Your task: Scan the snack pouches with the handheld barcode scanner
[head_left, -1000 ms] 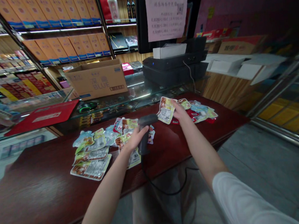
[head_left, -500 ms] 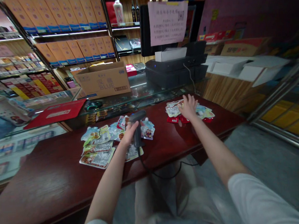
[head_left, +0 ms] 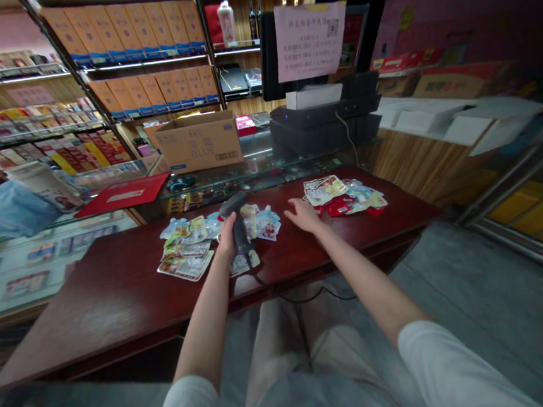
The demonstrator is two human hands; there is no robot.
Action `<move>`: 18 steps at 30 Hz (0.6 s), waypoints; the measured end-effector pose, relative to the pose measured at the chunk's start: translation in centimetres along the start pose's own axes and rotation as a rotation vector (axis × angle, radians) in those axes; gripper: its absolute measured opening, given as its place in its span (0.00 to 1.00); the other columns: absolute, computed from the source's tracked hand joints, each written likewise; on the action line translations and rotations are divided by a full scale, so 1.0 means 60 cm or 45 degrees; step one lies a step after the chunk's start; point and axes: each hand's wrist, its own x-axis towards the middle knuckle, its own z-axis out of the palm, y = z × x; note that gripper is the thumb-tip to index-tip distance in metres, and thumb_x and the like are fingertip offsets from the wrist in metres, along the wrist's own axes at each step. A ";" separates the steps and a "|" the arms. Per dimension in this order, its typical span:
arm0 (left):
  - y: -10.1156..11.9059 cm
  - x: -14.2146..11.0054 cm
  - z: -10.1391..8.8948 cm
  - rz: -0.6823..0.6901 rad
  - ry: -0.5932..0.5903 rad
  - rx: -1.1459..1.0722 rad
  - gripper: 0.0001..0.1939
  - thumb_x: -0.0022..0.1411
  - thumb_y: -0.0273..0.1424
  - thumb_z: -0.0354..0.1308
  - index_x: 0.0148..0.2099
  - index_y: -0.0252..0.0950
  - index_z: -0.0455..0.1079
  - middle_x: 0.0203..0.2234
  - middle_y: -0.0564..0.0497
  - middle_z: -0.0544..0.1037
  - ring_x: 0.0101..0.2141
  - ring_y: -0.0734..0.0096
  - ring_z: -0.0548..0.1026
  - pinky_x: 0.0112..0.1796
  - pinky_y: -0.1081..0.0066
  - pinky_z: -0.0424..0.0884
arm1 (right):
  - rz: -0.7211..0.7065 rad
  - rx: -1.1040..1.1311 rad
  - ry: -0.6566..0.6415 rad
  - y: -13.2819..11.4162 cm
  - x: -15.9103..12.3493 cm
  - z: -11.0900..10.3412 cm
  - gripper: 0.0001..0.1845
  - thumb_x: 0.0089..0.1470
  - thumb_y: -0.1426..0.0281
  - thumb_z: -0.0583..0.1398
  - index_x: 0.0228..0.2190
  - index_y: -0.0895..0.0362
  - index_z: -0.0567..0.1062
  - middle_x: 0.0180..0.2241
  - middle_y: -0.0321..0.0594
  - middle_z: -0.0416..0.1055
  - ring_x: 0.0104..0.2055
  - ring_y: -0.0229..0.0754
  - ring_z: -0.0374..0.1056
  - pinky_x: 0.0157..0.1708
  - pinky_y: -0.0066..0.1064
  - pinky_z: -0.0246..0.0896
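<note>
My left hand grips a dark handheld barcode scanner, its cable hanging over the table's front edge. Under and around the scanner lie several flat snack packets and pale blue pouches. My right hand is empty, fingers apart, over the dark red table between the two groups of packets. Just right of that hand rests a second pile, with a whitish packet on top, red packets beneath and pale pouches beside them.
Behind the table runs a glass counter with a cardboard box, a red folder and a computer mouse. A monitor with a pink paper notice stands above a black cash drawer. A metal rack is at right.
My right hand has moved left, off the right pile, uncovering its packets. My left hand still holds the scanner, now shifted slightly left over the packets. The view has turned a little left.
</note>
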 end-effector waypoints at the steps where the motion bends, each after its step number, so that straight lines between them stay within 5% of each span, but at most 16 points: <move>1: 0.000 0.000 -0.001 0.001 -0.013 -0.037 0.30 0.53 0.57 0.56 0.40 0.33 0.71 0.16 0.55 0.68 0.18 0.74 0.70 0.19 0.75 0.63 | 0.019 0.011 -0.094 -0.026 -0.001 0.017 0.29 0.61 0.56 0.55 0.57 0.59 0.69 0.56 0.54 0.70 0.58 0.55 0.64 0.58 0.45 0.56; 6: -0.006 0.002 -0.009 -0.009 -0.009 -0.193 0.28 0.51 0.56 0.59 0.36 0.33 0.71 0.15 0.54 0.70 0.17 0.75 0.70 0.17 0.76 0.62 | 0.197 0.029 -0.177 -0.085 0.002 0.074 0.35 0.51 0.45 0.62 0.52 0.55 0.74 0.59 0.53 0.65 0.62 0.58 0.59 0.59 0.46 0.51; 13: -0.016 0.005 -0.008 -0.013 0.015 -0.214 0.25 0.52 0.53 0.62 0.34 0.34 0.71 0.14 0.54 0.70 0.16 0.73 0.70 0.16 0.75 0.64 | 0.133 0.303 -0.157 -0.043 0.003 0.069 0.50 0.39 0.54 0.72 0.61 0.56 0.63 0.52 0.49 0.72 0.59 0.57 0.64 0.60 0.48 0.51; 18: -0.015 0.001 -0.005 -0.026 -0.018 -0.153 0.26 0.50 0.55 0.61 0.33 0.34 0.71 0.14 0.53 0.71 0.16 0.72 0.70 0.16 0.74 0.65 | 0.130 0.616 -0.051 -0.021 -0.002 0.086 0.50 0.33 0.63 0.74 0.59 0.57 0.66 0.51 0.50 0.69 0.56 0.55 0.66 0.58 0.47 0.57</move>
